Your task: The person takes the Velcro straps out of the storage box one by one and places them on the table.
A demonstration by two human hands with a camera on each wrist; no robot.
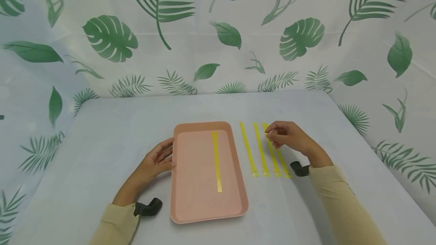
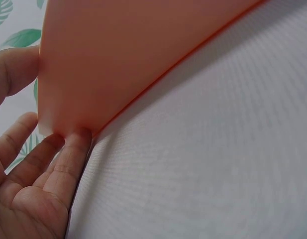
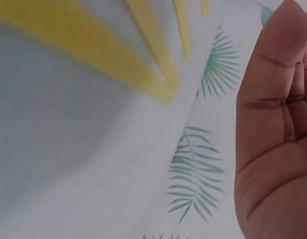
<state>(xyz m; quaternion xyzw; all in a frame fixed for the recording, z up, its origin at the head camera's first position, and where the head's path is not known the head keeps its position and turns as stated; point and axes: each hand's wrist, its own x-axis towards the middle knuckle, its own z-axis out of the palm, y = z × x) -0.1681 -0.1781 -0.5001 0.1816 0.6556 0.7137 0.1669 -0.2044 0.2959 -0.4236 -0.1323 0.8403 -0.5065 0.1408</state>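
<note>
A pink tray point(image 1: 195, 211) lies on the table with one yellow strap point(image 1: 217, 165) lengthwise inside it. My left hand point(image 1: 154, 165) is at the tray's left side. In the left wrist view, its fingertips point(image 2: 78, 139) touch the outside of the tray wall point(image 2: 108, 59), not wrapped around it. My right hand point(image 1: 287, 137) hovers over several yellow straps point(image 1: 248, 150) lying side by side to the right of the tray. Its fingers are loosely bent, with nothing visible held. In the right wrist view, the straps point(image 3: 88, 45) lie apart from the thumb point(image 3: 272, 89).
The table point(image 1: 119, 124) has a pale cover. Behind it and at the sides hangs a white sheet point(image 1: 190, 56) printed with green leaves. Black wrist devices point(image 1: 148, 208) sit at both sleeves.
</note>
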